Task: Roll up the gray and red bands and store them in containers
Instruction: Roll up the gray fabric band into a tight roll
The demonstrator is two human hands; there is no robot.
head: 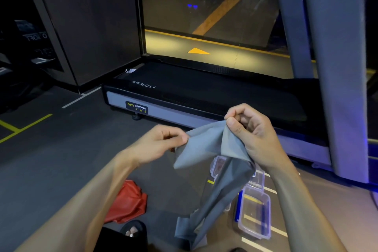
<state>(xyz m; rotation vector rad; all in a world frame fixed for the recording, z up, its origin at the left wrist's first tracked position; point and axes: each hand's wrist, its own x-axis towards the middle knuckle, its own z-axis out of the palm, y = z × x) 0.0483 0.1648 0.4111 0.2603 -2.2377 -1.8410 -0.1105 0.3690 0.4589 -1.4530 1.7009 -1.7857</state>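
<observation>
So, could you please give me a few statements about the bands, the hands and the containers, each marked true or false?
1. Both hands pinch the gray band: the left hand and the right hand. True.
2. The red band is already rolled inside a container. False: it lies crumpled on the floor.
3. A clear container stands open on the floor near the treadmill. True.
4. The gray band is rolled up tight. False: it hangs loose from the hands.
</observation>
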